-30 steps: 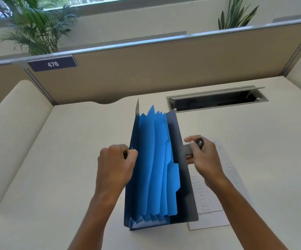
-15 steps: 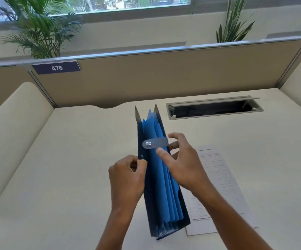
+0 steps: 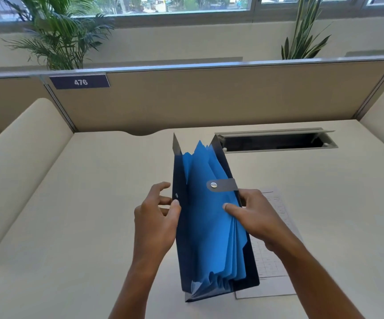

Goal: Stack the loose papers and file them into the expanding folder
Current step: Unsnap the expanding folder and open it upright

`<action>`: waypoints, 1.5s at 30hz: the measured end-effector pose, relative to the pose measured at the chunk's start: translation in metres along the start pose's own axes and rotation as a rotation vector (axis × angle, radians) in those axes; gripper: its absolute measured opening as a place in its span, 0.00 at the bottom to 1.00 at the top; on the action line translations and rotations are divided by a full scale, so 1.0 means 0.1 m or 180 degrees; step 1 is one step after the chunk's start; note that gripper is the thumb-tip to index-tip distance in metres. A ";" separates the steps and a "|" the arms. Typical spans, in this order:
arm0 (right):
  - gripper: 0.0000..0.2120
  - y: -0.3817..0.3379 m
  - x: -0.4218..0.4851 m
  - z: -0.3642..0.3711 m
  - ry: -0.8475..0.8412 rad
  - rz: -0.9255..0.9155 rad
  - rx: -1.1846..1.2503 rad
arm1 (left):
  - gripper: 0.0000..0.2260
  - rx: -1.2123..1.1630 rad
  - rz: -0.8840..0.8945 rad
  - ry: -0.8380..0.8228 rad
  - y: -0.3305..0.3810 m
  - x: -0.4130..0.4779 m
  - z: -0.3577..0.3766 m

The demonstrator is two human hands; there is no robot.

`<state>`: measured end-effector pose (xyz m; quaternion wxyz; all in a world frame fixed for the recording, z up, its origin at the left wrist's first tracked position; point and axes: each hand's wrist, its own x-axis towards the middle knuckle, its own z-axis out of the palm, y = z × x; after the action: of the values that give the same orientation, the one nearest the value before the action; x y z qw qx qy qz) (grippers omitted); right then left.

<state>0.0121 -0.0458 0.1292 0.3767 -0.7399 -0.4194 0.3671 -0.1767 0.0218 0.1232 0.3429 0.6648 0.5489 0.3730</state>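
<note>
- The expanding folder (image 3: 211, 226), dark navy plastic covers with bright blue paper dividers fanned between them, stands on its lower edge in the middle of the pale cream desk (image 3: 82, 226), its open mouth upward and its pockets spread apart.
- The left hand (image 3: 155, 217) is at the folder's left cover: its thumb lies against the cover's edge near a small silver stud (image 3: 176, 195), while the other fingers are loosely spread behind the cover; whether they touch it cannot be told.
- The right hand (image 3: 255, 217) grips the right cover, thumb pressed onto the blue dividers in front and the remaining fingers wrapped round the cover's outer side.
- A grey closure strap with a round silver snap (image 3: 222, 185) reaches from the right cover across the top of the dividers, just above the right thumb; its snap end is unfastened.
- A printed white sheet of paper (image 3: 276, 268) lies flat on the desk just right of the folder, partly hidden behind it and under the right wrist.
- Farther back, an open grey cable hatch (image 3: 276, 140) is set into the desk.
- A beige partition panel (image 3: 209, 97) closes off the desk's far edge, carrying a dark blue plate reading 476 (image 3: 79, 82).
- Beyond it stand a leafy green palm (image 3: 57, 38) to the left and a slim upright plant (image 3: 301, 35) to the right, below a window.
</note>
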 end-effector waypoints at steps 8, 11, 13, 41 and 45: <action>0.13 0.00 0.04 0.01 -0.0004 -0.0133 0.0019 | 0.12 0.0139 0.0185 -0.0171 -0.01 -0.01 0.02; 0.11 0.01 0.06 0.00 0.0014 -0.0152 -0.0003 | 0.10 0.0266 0.0254 -0.0212 -0.04 0.00 0.02; 0.11 0.01 0.05 -0.01 -0.0004 -0.0161 0.0041 | 0.10 0.0319 0.0243 -0.0245 -0.06 0.01 0.03; 0.14 0.12 0.20 -0.16 0.0013 -0.0151 -0.0042 | 0.23 0.0870 0.0396 -0.0610 0.04 0.15 -0.06; 0.19 0.27 0.24 -0.23 -0.0018 -0.0100 0.0077 | 0.17 0.0634 0.0460 -0.0761 -0.02 0.17 -0.07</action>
<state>0.0506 -0.0401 0.1107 0.3902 -0.7276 -0.4275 0.3683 -0.1816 0.0394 0.1264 0.3105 0.7729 0.4892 0.2588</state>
